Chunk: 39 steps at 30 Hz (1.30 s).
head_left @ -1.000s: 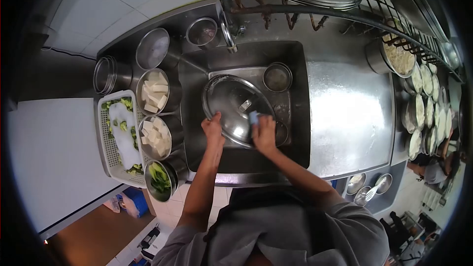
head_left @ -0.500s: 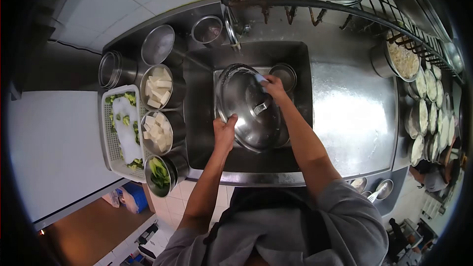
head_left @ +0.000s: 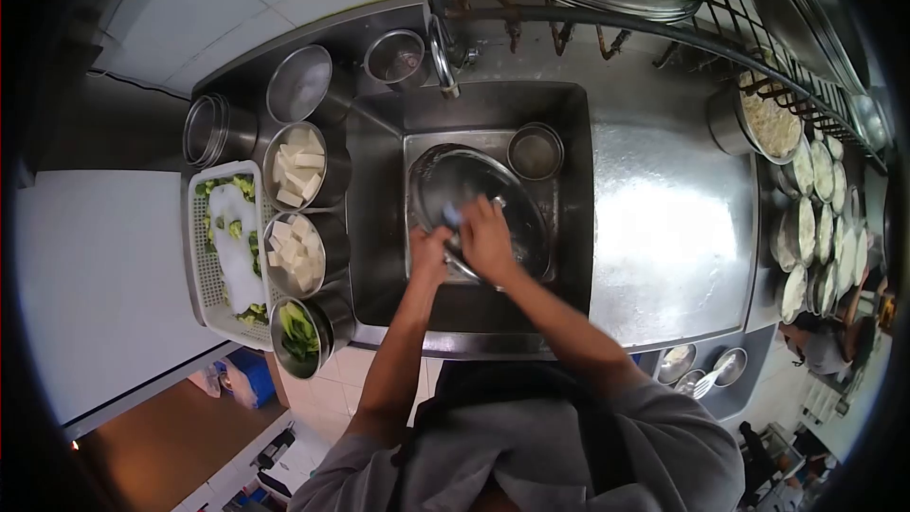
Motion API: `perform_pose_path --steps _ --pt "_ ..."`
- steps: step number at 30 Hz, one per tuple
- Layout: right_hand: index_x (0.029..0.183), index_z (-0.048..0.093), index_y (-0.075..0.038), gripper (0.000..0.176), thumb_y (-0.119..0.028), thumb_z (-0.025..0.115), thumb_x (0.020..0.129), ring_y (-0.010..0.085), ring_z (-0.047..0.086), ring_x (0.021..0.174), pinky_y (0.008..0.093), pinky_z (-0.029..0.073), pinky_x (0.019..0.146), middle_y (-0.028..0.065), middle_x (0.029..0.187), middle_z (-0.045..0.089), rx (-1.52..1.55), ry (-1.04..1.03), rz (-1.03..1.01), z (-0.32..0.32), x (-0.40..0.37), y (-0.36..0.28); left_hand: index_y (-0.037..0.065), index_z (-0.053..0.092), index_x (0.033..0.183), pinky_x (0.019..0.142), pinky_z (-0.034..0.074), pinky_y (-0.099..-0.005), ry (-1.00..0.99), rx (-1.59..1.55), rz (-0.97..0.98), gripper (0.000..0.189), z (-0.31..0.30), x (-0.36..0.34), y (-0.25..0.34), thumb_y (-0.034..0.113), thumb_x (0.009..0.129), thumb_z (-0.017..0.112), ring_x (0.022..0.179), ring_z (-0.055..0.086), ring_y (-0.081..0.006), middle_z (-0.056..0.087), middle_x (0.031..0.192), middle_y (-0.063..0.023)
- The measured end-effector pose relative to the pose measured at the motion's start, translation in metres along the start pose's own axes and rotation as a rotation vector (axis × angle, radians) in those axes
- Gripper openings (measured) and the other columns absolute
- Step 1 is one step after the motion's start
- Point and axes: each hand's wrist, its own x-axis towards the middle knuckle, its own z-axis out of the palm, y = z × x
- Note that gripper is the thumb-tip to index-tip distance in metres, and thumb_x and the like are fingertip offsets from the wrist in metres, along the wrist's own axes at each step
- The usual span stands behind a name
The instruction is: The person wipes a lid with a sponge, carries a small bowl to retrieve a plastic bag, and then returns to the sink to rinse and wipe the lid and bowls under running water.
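A large oval metal lid (head_left: 460, 173) with a handle is tilted inside the steel sink (head_left: 379, 299). My left hand (head_left: 428, 254) is closed on its near left rim, thumb on top. A small pale blue sponge (head_left: 452, 215), blurred by motion, is pressed to the lid's surface under the fingers of my right hand (head_left: 486, 237). That hand covers part of the lid and its handle. Behind the lid, at the far right of the basin, sits a small round metal bowl (head_left: 536, 151).
Left of the sink stand metal pots of white tofu blocks (head_left: 299, 171), a pot of leafy greens (head_left: 300, 332) and a basket of broccoli (head_left: 223, 318). A faucet (head_left: 445, 66) overhangs the basin. Above is a rusty rack (head_left: 607, 7); several filled bowls (head_left: 804, 228) line the right.
My right hand has swept the sponge from the lid's far right edge toward its near left side. The lid has shifted slightly, uncovering more of the small bowl.
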Motion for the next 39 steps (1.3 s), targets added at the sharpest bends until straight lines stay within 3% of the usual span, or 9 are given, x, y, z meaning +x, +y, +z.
perform_pose_path --steps 5,9,15,18,19,22,23,31,39 --pt "0.105 0.055 0.003 0.026 -0.016 0.058 0.087 0.0478 0.055 0.095 0.0522 0.045 0.084 0.0308 0.104 0.056 -0.173 0.173 0.451 -0.01 -0.065 0.105 -0.003 0.06 0.101 0.063 0.052 -0.034 0.133 -0.106 -0.026 0.03 -0.032 -0.016 0.014 -0.005 0.071 0.06 0.073 0.064 -0.021 0.064 0.086 -0.0094" --pt "0.118 0.059 0.008 0.074 -0.052 0.076 0.08 0.0242 0.062 0.101 0.0352 0.048 0.087 0.0158 0.109 0.066 0.465 0.072 0.929 -0.055 0.02 0.139 -0.004 0.059 0.104 0.072 0.057 -0.038 -0.116 -0.119 -0.077 0.032 -0.064 -0.025 0.034 -0.004 0.072 0.058 0.083 0.067 -0.0251 0.066 0.093 -0.0123" --pt "0.111 0.063 0.006 0.044 -0.015 0.078 0.075 0.02 0.064 0.086 0.0315 0.05 0.078 0.011 0.096 0.067 0.991 -0.239 0.938 -0.105 0.046 0.14 0.001 0.064 0.105 0.081 0.057 -0.0407 -0.123 -0.397 -0.367 0.023 -0.141 0.038 -0.032 0.011 0.084 0.064 0.087 0.068 -0.0251 0.068 0.096 -0.0114" --pt "0.106 0.063 0.005 0.035 -0.001 0.071 0.072 0.0158 0.063 0.079 0.0294 0.05 0.074 0.0085 0.09 0.066 0.889 -0.014 0.753 -0.094 0.042 0.101 0.001 0.065 0.106 0.089 0.053 -0.0398 0.214 -0.074 -0.263 0.027 -0.123 0.066 -0.077 0.02 0.087 0.068 0.097 0.066 -0.026 0.068 0.103 -0.0122" --pt "0.104 0.063 0.004 0.033 -0.001 0.07 0.072 0.0147 0.062 0.083 0.0294 0.05 0.074 0.0074 0.089 0.066 0.816 -0.003 0.668 -0.096 0.044 0.073 0.005 0.054 0.133 0.095 0.048 -0.0477 0.149 0.387 -0.393 0.063 -0.119 0.07 -0.084 0.048 0.089 0.066 0.118 0.057 -0.031 0.059 0.129 -0.0172" --pt "0.1 0.06 0.0 0.03 0.0 0.067 0.07 0.0375 0.069 0.083 0.0424 0.054 0.069 0.0208 0.095 0.069 0.073 0.057 0.323 -0.071 0.04 0.015 0.013 0.022 0.155 0.096 0.041 -0.0613 -0.158 0.318 -0.245 0.086 -0.039 0.029 -0.015 0.056 0.091 0.06 0.136 0.04 -0.0336 0.028 0.156 -0.0202" --pt "0.099 0.059 0.0 0.03 0.0 0.066 0.07 0.0407 0.067 0.083 0.0456 0.054 0.068 0.0223 0.094 0.068 0.007 -0.04 0.298 -0.059 0.035 0.0 0.009 0.023 0.154 0.094 0.045 -0.0572 -0.304 -0.154 -0.312 0.082 -0.025 0.024 0.003 0.043 0.092 0.065 0.119 0.054 -0.0319 0.035 0.15 -0.0169" --pt "0.118 0.055 -0.002 0.049 -0.001 0.065 0.07 0.0344 0.069 0.078 0.0439 0.057 0.066 0.0183 0.093 0.067 -0.178 -0.235 -0.095 -0.067 -0.01 -0.079 0.004 0.043 0.135 0.082 0.052 -0.035 -0.18 0.029 0.127 0.06 0.02 -0.031 0.081 -0.006 0.078 0.059 0.103 0.061 -0.0223 0.06 0.115 -0.011" --pt "0.131 0.052 -0.007 0.062 -0.005 0.068 0.071 0.0372 0.061 0.107 0.045 0.054 0.085 0.0204 0.119 0.059 -0.29 -0.315 -0.289 -0.094 -0.018 -0.096 0.004 0.05 0.126 0.078 0.056 -0.035 -0.197 -0.201 0.042 0.047 -0.009 -0.03 0.051 -0.005 0.08 0.057 0.087 0.066 -0.021 0.064 0.104 -0.009"
